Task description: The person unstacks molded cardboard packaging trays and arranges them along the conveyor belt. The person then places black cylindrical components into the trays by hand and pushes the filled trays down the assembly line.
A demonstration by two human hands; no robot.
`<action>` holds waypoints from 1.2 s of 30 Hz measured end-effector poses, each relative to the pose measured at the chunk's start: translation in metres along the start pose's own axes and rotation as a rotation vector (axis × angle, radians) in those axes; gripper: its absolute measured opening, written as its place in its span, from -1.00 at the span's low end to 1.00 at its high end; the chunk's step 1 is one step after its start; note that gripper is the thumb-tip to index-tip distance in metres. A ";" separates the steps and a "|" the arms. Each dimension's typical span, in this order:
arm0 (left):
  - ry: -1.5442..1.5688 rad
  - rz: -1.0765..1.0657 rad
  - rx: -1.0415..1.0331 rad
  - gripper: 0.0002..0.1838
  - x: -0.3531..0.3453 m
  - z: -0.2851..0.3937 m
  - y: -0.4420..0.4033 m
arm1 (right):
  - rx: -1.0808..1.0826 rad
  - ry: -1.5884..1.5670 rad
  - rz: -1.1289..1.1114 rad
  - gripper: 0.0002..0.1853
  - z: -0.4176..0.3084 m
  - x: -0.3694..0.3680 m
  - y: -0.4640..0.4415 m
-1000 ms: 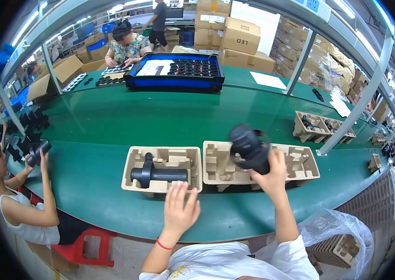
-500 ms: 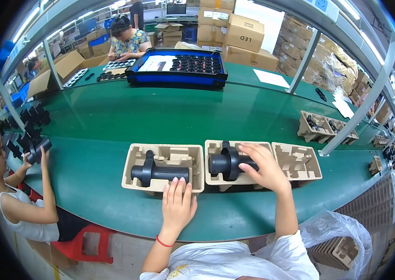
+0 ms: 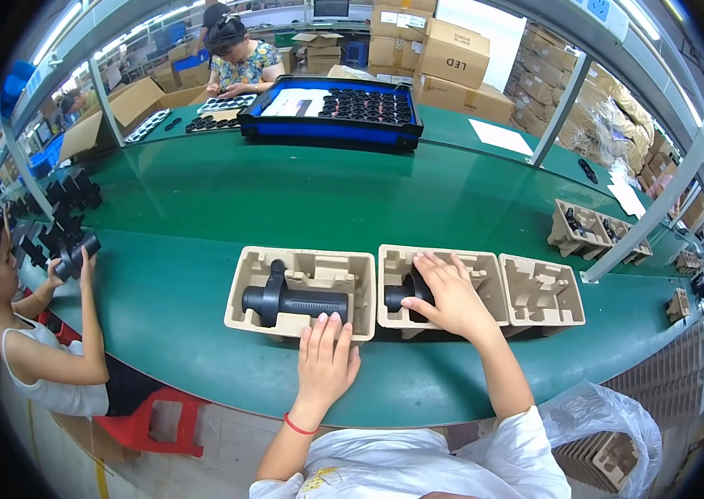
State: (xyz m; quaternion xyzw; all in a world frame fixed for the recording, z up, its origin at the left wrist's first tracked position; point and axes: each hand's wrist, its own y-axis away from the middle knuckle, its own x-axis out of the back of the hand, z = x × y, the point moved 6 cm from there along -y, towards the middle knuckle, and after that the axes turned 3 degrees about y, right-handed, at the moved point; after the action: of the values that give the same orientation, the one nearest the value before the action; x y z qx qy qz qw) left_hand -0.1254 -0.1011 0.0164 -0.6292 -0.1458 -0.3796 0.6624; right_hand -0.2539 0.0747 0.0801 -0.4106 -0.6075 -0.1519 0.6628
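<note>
A black cylindrical device with a ring-shaped part (image 3: 295, 301) lies in the left pulp tray (image 3: 240, 264). My left hand (image 3: 327, 359) rests at that tray's front edge, fingers apart, fingertips touching the device's right end. In the middle pulp tray (image 3: 485, 266) lies a second black device (image 3: 402, 296), largely covered by my right hand (image 3: 450, 301). That hand lies over it with its fingers spread, palm down. Beside it on the right, a third pulp tray (image 3: 545, 291) shows bare compartments.
A blue bin (image 3: 327, 129) of black rings stands across the green bench (image 3: 285, 191). More filled trays (image 3: 580, 229) sit at right beside a metal post (image 3: 659, 195). A co-worker (image 3: 53, 349) at left holds a black part. Another person (image 3: 240, 62) works behind.
My right hand brought the second device down into the middle tray and now lies flatter over it. My left hand moved onto the left tray's edge. The view has shifted slightly.
</note>
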 end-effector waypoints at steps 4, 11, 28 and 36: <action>0.003 0.007 0.007 -0.41 0.000 0.001 0.001 | -0.006 0.004 -0.034 -0.26 0.001 -0.001 -0.001; -0.035 -0.111 0.001 -0.22 -0.004 0.003 -0.008 | -0.007 -0.228 0.036 -0.57 -0.025 0.007 -0.008; -0.024 -0.080 -0.056 -0.21 -0.017 -0.001 0.000 | -0.084 -0.067 -0.108 -0.46 -0.051 -0.033 -0.031; 0.219 0.075 -0.197 -0.31 -0.014 0.021 0.020 | -0.160 -0.089 -0.104 -0.55 -0.034 -0.040 -0.067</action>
State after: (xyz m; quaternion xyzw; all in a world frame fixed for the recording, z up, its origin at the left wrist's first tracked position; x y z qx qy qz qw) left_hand -0.1154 -0.0784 -0.0039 -0.6512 -0.0111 -0.4331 0.6231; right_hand -0.2864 -0.0029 0.0694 -0.4363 -0.6426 -0.2156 0.5918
